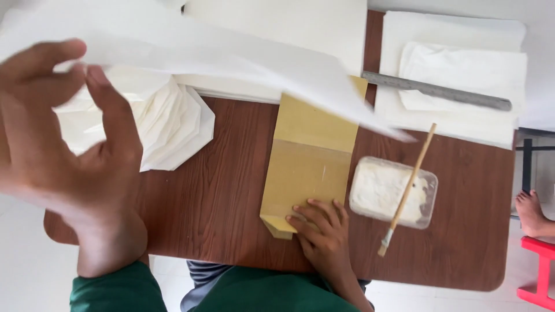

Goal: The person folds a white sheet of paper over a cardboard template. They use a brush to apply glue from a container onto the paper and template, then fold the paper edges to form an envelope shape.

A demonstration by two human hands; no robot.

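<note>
My left hand [63,144] is raised close to the camera and pinches the end of a thin white paper sheet [231,55] that stretches across the table to the right. Flat on the near end of a yellow-brown folded paper piece [312,150] rests my right hand [321,231], fingers spread and pressing it onto the brown wooden table [219,196]. A stack of folded white paper pieces [173,121] lies under the lifted sheet at the left.
A clear plastic tub of white paste [381,193] sits right of the yellow piece, with a wooden-handled brush [407,188] laid across it. A metal ruler [436,91] lies on white sheets [457,34] at the back right. Someone's bare foot [531,211] and a red stool [540,271] are at the right edge.
</note>
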